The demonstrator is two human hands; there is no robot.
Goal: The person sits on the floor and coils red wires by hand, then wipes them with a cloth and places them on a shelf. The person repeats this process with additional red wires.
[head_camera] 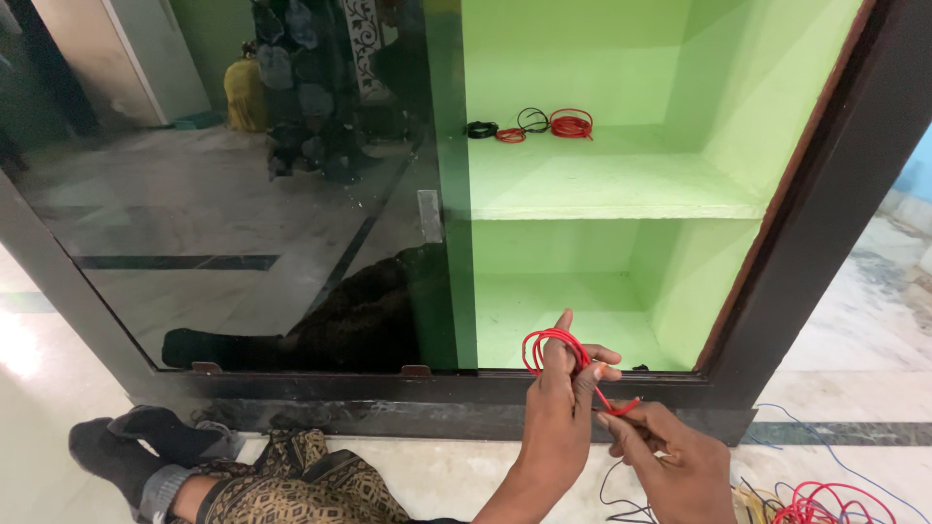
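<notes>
- L hand raised in front of the cabinet's bottom frame, fingers closed around a small coil of red wire; loops wrap over the fingers, thumb sticks up.
- R hand just below and right of L, thumb and forefinger pinched on the free end of the same red wire, which runs taut between both hands.
- Green shelf, upper level of the open cabinet: near its back edge, left of centre, sit a black coil, a small red coil, a thin black loop and a bigger red coil, close together in a row.
- Dark glass door covers the cabinet's left half.
- Floor, bottom right corner: loose pile of red, blue, black wires, just right of R hand.
- Floor, bottom left: person's legs in patterned fabric, grey socks.
</notes>
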